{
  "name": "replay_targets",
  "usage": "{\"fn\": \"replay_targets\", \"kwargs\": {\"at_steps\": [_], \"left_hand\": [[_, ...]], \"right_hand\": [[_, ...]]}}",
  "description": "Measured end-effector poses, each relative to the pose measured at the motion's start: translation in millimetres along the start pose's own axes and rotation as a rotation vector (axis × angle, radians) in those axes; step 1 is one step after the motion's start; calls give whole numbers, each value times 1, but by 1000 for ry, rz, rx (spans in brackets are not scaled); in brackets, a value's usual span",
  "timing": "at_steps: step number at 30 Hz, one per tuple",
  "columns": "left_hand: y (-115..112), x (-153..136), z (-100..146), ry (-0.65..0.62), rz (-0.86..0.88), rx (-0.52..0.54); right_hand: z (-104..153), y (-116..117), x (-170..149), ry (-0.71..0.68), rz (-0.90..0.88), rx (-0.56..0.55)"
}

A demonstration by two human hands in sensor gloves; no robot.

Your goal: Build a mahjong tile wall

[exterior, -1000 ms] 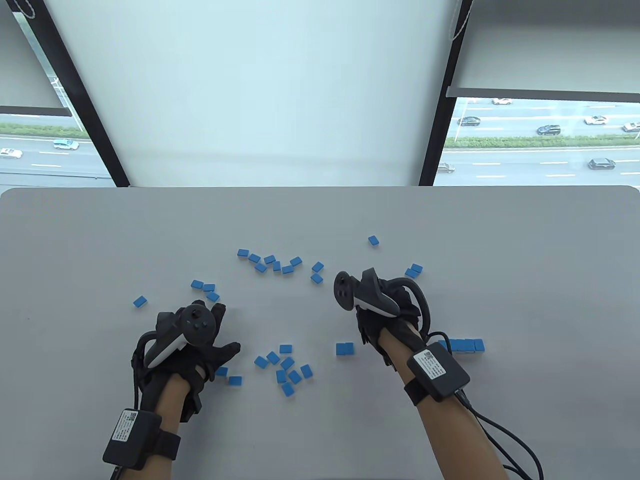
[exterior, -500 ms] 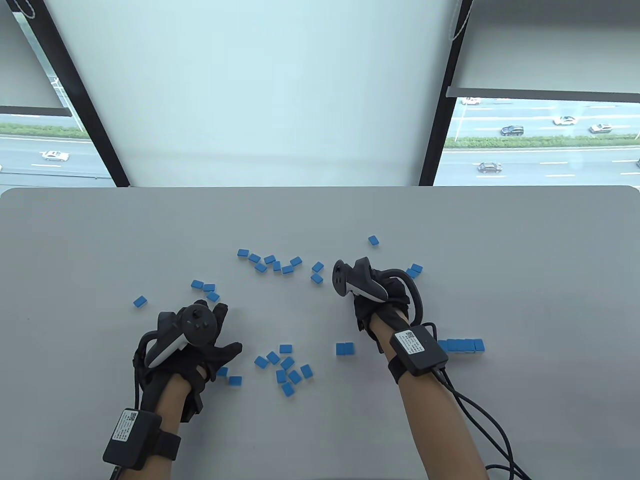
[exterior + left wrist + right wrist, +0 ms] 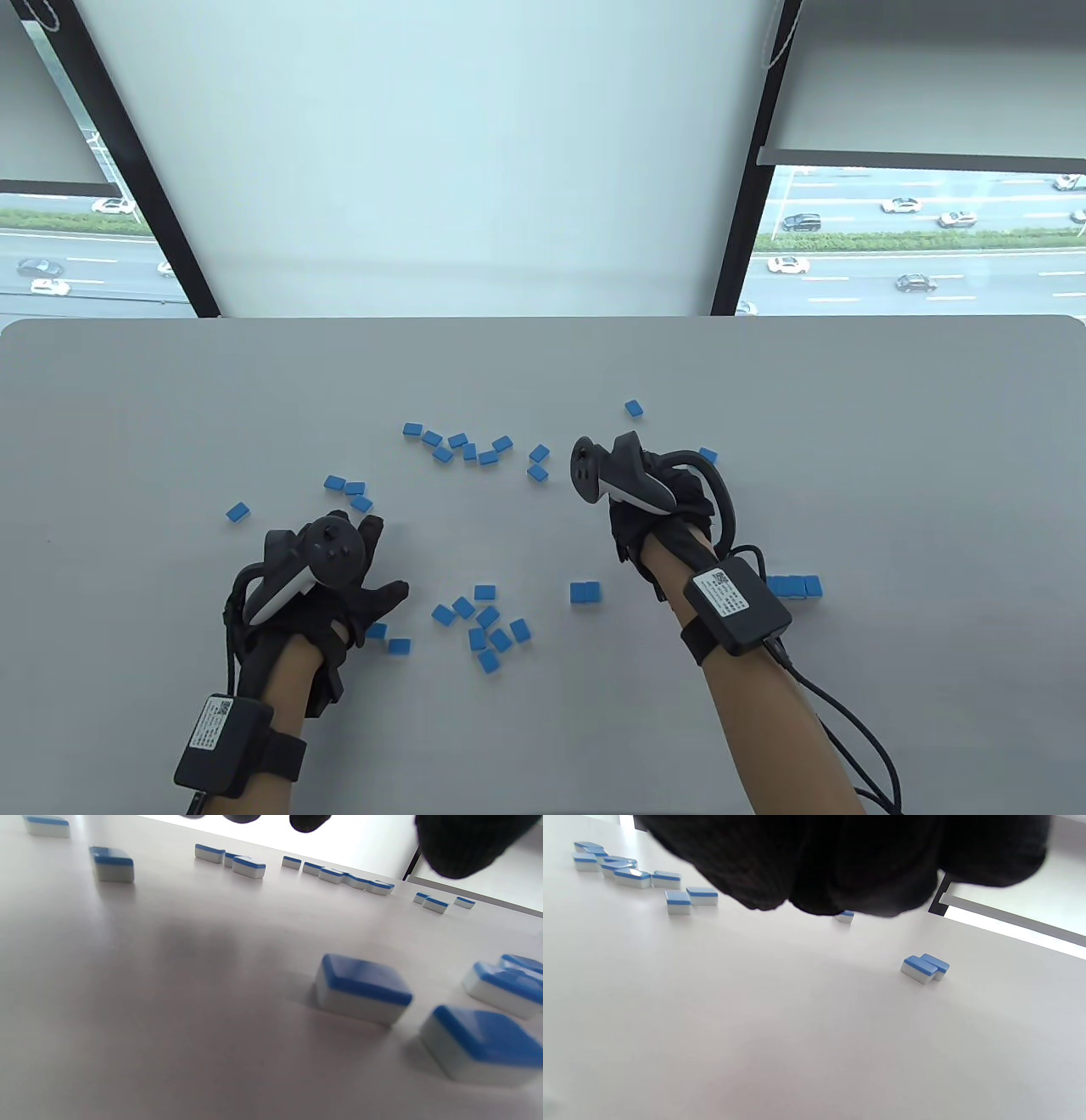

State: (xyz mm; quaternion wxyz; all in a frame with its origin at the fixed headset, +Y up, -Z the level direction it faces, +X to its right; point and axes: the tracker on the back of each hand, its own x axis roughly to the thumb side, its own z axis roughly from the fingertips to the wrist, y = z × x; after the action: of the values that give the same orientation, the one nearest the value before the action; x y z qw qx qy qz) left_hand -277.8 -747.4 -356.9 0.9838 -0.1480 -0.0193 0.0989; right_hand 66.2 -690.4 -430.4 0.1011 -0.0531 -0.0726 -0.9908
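Observation:
Blue-backed mahjong tiles lie scattered on the grey table [image 3: 170, 399]. A short row of tiles [image 3: 796, 585] stands at the right, partly hidden by my right wrist, and two joined tiles [image 3: 585, 592] lie left of that wrist. My left hand [image 3: 356, 552] rests spread on the table, holding nothing; two tiles [image 3: 362, 984] lie close under it. My right hand [image 3: 670, 492] hovers just left of a pair of tiles [image 3: 706, 457], seen apart from it in the right wrist view [image 3: 925, 968]. Its fingers [image 3: 840, 861] are a dark bunched mass; any grip is hidden.
A loose cluster of tiles [image 3: 488, 624] lies between the hands near the front. Another cluster [image 3: 462, 447] sits farther back, with a single tile [image 3: 634, 408] beyond my right hand. A few tiles [image 3: 349, 491] and a lone one [image 3: 238, 512] lie at the left.
My right hand went forward and left, then came back slightly to the right, toward the pair of tiles. The left hand and the tiles stayed put.

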Motion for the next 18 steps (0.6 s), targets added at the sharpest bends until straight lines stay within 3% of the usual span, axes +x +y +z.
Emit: {"fn": "replay_targets", "kwargs": {"at_steps": [7,13,18], "left_hand": [[2,-1,1,0,3,9],[1,-1,1,-2,0,6],[-2,-1,0,-1,-4,-5]], "right_hand": [[43,-14,-7,-64,-106,-140],[66,14,-5,-91,-200,-216],[63,36,5,-101,-109,-135]]}}
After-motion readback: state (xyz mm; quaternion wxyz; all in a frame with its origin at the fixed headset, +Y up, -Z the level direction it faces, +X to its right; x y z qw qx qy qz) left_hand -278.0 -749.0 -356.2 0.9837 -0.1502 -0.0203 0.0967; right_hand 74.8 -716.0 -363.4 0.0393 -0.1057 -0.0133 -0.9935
